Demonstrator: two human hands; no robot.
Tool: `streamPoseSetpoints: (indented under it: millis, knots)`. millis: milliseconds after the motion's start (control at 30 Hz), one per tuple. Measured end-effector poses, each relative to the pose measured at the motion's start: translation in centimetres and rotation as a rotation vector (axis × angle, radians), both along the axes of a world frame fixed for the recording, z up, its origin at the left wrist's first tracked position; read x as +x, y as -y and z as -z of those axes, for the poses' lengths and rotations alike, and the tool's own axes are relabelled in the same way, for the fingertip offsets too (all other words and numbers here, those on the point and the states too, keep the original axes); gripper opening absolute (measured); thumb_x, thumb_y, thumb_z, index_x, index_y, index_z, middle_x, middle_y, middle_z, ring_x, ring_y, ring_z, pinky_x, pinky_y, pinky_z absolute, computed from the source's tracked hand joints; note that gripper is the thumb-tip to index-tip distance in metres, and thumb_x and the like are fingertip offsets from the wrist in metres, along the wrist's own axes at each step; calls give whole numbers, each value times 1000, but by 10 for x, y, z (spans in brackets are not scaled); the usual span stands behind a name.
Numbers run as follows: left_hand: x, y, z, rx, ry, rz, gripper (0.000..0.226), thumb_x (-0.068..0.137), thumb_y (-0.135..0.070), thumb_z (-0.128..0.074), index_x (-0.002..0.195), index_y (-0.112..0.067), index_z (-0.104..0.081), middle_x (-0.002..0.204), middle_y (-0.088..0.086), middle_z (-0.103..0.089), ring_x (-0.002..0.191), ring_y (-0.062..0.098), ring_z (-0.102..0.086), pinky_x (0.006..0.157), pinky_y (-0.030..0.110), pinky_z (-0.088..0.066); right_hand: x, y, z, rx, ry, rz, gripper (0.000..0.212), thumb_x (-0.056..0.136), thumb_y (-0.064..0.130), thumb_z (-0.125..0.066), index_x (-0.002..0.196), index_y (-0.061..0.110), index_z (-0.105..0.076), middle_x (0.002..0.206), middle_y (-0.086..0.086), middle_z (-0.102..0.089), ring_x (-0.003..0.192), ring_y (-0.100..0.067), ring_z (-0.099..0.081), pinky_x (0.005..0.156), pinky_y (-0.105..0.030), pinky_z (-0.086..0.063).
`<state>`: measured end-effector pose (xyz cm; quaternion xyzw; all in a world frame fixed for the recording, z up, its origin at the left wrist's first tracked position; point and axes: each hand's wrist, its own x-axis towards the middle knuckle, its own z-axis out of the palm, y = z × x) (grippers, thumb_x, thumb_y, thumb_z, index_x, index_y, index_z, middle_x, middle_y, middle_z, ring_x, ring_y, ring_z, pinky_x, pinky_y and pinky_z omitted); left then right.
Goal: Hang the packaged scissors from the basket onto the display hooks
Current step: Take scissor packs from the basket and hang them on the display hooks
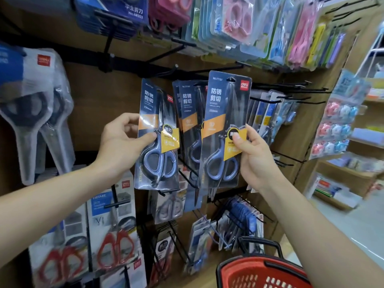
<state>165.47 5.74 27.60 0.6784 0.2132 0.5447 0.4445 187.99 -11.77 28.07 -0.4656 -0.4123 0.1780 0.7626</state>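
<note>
Fingers of the left hand pinch one scissors pack, upright just left of the hung packs. The right hand pinches a second pack just right of them, overlapping their edge. The basket sits well below.

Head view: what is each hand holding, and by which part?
Left hand pinches one scissors pack at its left edge, mid-height; right hand pinches a second pack at its yellow label.

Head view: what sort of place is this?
Likely a stationery shop aisle: packaged scissors hang on black display hooks across a wooden board, a red shopping basket sits below, and stocked shelves stand at right.
</note>
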Motion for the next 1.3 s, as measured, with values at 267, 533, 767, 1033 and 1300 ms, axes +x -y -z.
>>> streamPoseSetpoints:
  millis: [267,533,767,1033,1300]
  knots:
    - [-3,2,0,17,-1,14,39,83,-11,-85,103,-38,-66,87,-12,-74,77,32,-75,79,50,-63,3,-24,-6,-124,58,39,27,97,10,-67,122,-1,-66,108,-13,-69,101,-23,-64,102,-44,-51]
    - [-3,1,0,5,0,15,38,83,-11,-85,101,-39,-66,88,-10,-75,78,23,-76,79,51,-64,4,-79,-26,-202,27,269,27,90,2,-76,117,3,-70,95,-8,-74,84,-21,-71,81,-35,-62]
    - [-2,-2,4,-48,47,27,37,85,-9,-84,100,-38,-66,86,-9,-75,82,19,-76,80,49,-64,10,-91,-18,-303,171,533,29,84,29,-86,103,19,-68,95,-2,-71,91,-21,-73,84,-41,-61]
    - [-4,1,-1,-249,210,153,27,88,-1,-77,105,-19,-66,89,-1,-80,82,17,-77,69,30,-60,-21,-67,-11,-281,400,593,23,85,25,-84,103,20,-71,98,1,-68,89,-11,-64,84,-34,-59]
    - [2,20,1,-262,113,432,27,90,-1,-71,110,-14,-57,95,2,-79,83,16,-75,79,40,-58,-67,-36,-19,-340,32,-215,38,105,35,-56,126,5,-66,110,-15,-75,96,-28,-68,91,-45,-56]
